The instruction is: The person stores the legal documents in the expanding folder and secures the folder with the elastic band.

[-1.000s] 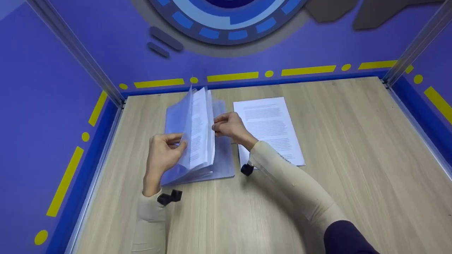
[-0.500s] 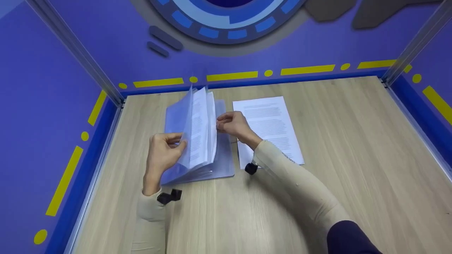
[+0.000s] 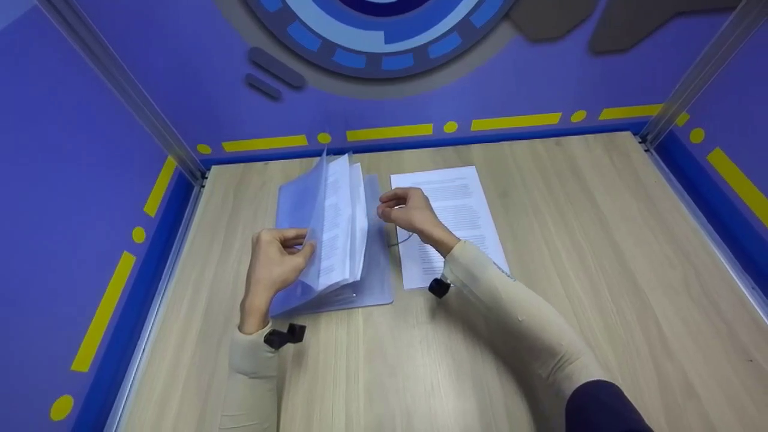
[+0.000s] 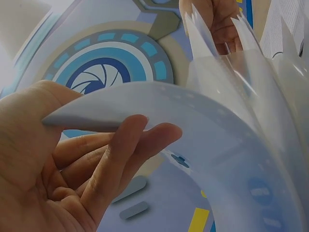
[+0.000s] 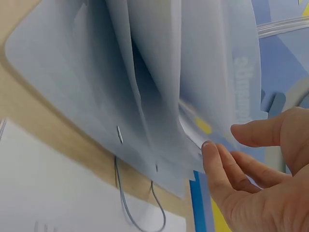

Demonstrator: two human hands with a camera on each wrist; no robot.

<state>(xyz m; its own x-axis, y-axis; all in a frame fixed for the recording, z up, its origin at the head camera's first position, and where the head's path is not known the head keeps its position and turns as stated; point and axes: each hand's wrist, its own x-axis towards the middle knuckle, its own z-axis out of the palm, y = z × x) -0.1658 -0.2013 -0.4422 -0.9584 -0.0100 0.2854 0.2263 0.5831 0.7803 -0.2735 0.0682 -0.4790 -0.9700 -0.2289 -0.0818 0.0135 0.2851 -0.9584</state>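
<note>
A translucent plastic document folder (image 3: 381, 276) stands partly fanned open on the table, with printed sheets (image 3: 336, 222) between its dividers. My left hand (image 3: 273, 261) pinches the edge of its raised front cover (image 4: 164, 104) between thumb and fingers; the cover bends in the left wrist view. Just right of the dividers is my right hand (image 3: 411, 211), its fingers loosely bent. In the right wrist view its thumb and fingers (image 5: 227, 174) are apart, with nothing between them, close to the divider edges. A thin elastic loop (image 5: 123, 198) hangs from the folder's back cover.
A stack of printed paper (image 3: 462, 204) lies right of the folder, partly under the right hand and forearm. The wooden table (image 3: 588, 240) is bounded by a blue-purple back wall (image 3: 510, 90) and side panels.
My right hand has moved to the right, away from the divider edges, and the elastic loop shows more. The left hand keeps its pinch on the cover.
</note>
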